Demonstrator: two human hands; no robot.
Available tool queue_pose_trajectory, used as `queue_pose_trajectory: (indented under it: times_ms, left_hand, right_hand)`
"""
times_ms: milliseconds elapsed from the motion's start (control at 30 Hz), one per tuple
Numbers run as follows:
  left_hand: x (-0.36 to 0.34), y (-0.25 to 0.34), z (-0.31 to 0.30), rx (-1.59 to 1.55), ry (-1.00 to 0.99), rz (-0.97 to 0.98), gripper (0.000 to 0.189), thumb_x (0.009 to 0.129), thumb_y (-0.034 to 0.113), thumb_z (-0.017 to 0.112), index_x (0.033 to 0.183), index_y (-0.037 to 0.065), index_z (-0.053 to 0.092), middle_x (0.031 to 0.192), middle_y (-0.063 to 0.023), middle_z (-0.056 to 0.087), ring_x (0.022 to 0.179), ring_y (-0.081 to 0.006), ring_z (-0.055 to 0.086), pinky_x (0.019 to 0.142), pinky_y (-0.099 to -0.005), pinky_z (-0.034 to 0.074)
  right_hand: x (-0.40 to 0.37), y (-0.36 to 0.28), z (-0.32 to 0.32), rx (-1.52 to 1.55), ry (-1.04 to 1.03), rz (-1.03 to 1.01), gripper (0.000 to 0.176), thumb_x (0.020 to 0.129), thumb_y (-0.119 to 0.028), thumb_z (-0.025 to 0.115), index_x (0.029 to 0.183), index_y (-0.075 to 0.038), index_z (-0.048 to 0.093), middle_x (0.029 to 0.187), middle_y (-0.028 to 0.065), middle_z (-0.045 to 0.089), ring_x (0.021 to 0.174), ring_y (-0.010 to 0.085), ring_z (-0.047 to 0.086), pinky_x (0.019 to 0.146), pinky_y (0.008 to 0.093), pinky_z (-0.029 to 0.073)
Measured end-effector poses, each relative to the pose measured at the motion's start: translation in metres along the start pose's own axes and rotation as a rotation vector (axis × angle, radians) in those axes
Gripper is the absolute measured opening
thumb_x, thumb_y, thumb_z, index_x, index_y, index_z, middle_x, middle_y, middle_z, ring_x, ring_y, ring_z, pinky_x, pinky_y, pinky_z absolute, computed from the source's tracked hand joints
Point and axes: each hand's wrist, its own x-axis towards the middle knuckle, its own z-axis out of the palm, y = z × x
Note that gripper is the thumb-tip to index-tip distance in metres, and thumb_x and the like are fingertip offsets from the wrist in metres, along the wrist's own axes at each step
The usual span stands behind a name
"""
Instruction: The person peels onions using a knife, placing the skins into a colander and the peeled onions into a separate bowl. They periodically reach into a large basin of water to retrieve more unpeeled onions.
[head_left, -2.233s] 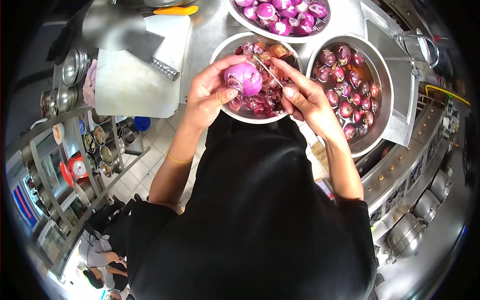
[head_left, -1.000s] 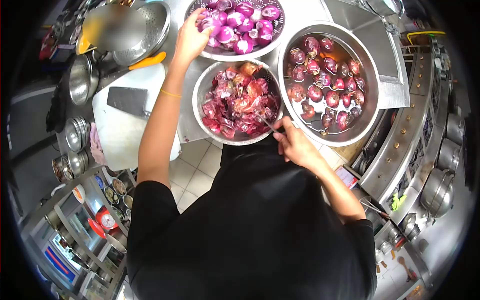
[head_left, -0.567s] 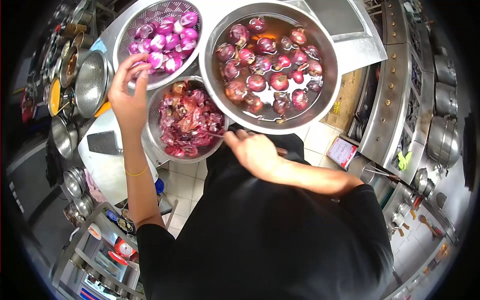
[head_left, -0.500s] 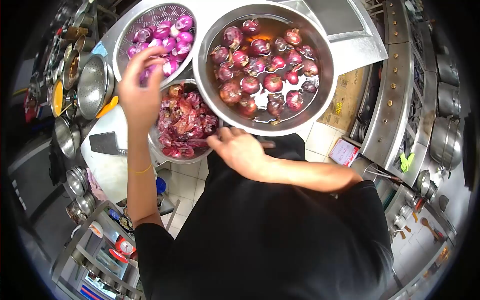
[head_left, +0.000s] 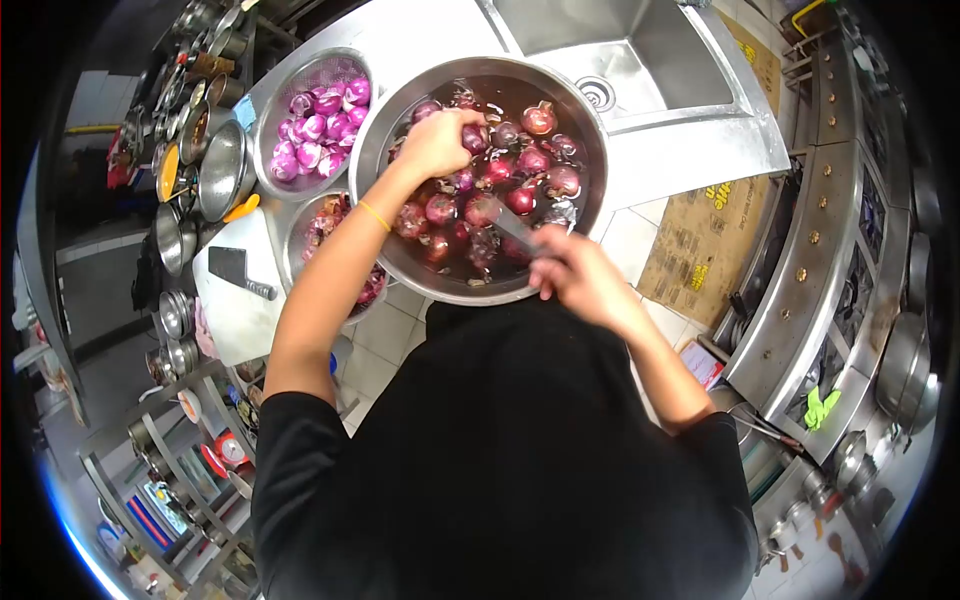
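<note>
Unpeeled red onions (head_left: 539, 118) float in brown water in a big steel bowl (head_left: 590, 222). My left hand (head_left: 440, 145) reaches over the bowl's upper left part, its fingers closed on a dark red onion (head_left: 474, 138). Over the bowl's lower right rim, my right hand (head_left: 572, 268) grips a knife (head_left: 515, 228), whose blade points up and left above the onions. Peeled purple onions (head_left: 318, 130) fill a perforated colander (head_left: 262, 150) on the left. Below the colander, a smaller bowl with onion skins (head_left: 325, 218) is partly hidden behind my left forearm.
A cleaver (head_left: 230, 266) lies on a white board (head_left: 240, 325) at the left. Behind the big bowl is a steel sink (head_left: 640, 75). Flattened cardboard (head_left: 700, 240) covers the floor to the right, beside a long stove counter (head_left: 800, 275). Pans and steel bowls stand at the far left.
My left hand has moved right from the colander into the big bowl and closed on an onion. My right hand has moved right with the knife. The view has shifted, showing more of the sink.
</note>
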Motion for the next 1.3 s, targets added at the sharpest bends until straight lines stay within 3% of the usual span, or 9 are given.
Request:
queue_pose_trajectory:
  times_ms: [100,233,367,467,700,767,967,1233,1300]
  left_hand:
    - [-0.006,-0.021,0.005,-0.616,0.123,-0.148,0.033,0.072,0.017,0.066,0.104,0.007,0.065,0.096,-0.0102,0.066,0.083,-0.0226,0.063,0.074,-0.0342,0.050]
    - [-0.060,-0.008,-0.016,-1.848,0.194,-0.219,0.042,0.095,0.033,0.044,0.120,0.000,0.050,0.103,-0.0128,0.059,0.092,-0.0248,0.058,0.077,-0.0358,0.049]
    - [-0.115,0.002,-0.010,-2.340,0.251,-0.306,0.044,0.095,0.033,0.042,0.116,-0.006,0.047,0.106,-0.0245,0.056,0.089,-0.0310,0.057,0.072,-0.0369,0.051]
    - [-0.146,0.001,-0.004,-2.060,0.342,-0.278,0.036,0.094,0.027,0.046,0.117,-0.001,0.047,0.104,-0.0185,0.057,0.083,-0.0257,0.056,0.067,-0.0334,0.049]
    - [-0.200,-0.009,-0.016,-1.375,0.655,-0.289,0.038,0.085,0.001,0.059,0.120,0.008,0.046,0.110,-0.0033,0.051,0.076,-0.0071,0.052,0.060,-0.0188,0.041]
    - [-0.220,-0.023,-0.016,-1.434,0.707,-0.320,0.039,0.085,0.001,0.058,0.122,0.008,0.046,0.115,-0.0035,0.048,0.083,-0.0070,0.051,0.064,-0.0195,0.042]
    - [-0.283,-0.098,-0.008,-1.690,0.670,-0.214,0.044,0.086,0.013,0.054,0.126,0.009,0.036,0.104,-0.0082,0.049,0.084,-0.0153,0.048,0.070,-0.0276,0.040]
    - [-0.312,-0.130,-0.007,-1.878,0.661,-0.139,0.037,0.089,0.014,0.048,0.124,0.011,0.034,0.100,-0.0084,0.052,0.078,-0.0158,0.049,0.065,-0.0281,0.039]
    - [-0.314,-0.134,-0.012,-1.930,0.686,-0.103,0.035,0.090,0.010,0.049,0.121,0.013,0.032,0.102,-0.0058,0.050,0.079,-0.0107,0.048,0.062,-0.0258,0.040]
  right_hand:
    - [-0.004,0.011,-0.045,0.736,-0.075,0.168,0.033,0.096,-0.004,0.044,0.129,-0.003,0.041,0.078,0.0127,0.062,0.056,0.0140,0.060,0.048,0.0216,0.047]
    - [0.001,0.011,-0.060,0.876,-0.209,0.147,0.047,0.095,-0.005,0.046,0.140,-0.005,0.033,0.079,0.0108,0.061,0.059,0.0118,0.058,0.049,0.0213,0.046]
    - [0.020,-0.001,-0.054,-0.205,0.084,0.049,0.062,0.086,0.006,0.047,0.144,-0.008,0.031,0.084,0.0113,0.059,0.067,0.0166,0.056,0.062,0.0320,0.049]
    - [0.054,0.002,-0.055,-0.947,0.271,-0.238,0.048,0.078,0.008,0.049,0.125,-0.002,0.053,0.093,0.0248,0.056,0.081,0.0392,0.061,0.071,0.0445,0.050]
    - [0.071,-0.021,-0.052,-1.449,-0.217,-0.079,0.052,0.073,0.008,0.057,0.123,-0.006,0.056,0.093,0.0236,0.060,0.083,0.0362,0.064,0.078,0.0437,0.051]
    - [0.049,-0.056,-0.055,-1.263,-0.155,0.051,0.030,0.075,0.004,0.054,0.102,-0.001,0.067,0.094,0.0235,0.065,0.089,0.0320,0.065,0.078,0.0401,0.052]
    - [0.056,-0.071,0.022,-0.498,0.275,-0.065,0.033,0.086,-0.002,0.058,0.119,-0.006,0.059,0.077,-0.0009,0.062,0.065,0.0065,0.052,0.061,0.0224,0.044]
    - [0.097,-0.061,0.269,-0.049,0.003,-0.105,0.023,0.089,-0.004,0.059,0.112,-0.005,0.061,0.077,-0.0010,0.051,0.069,0.0070,0.046,0.065,0.0222,0.042]
    - [0.101,-0.064,0.289,-0.095,0.047,-0.167,0.019,0.089,-0.004,0.059,0.109,-0.002,0.061,0.085,0.0059,0.063,0.078,0.0108,0.059,0.073,0.0253,0.047]
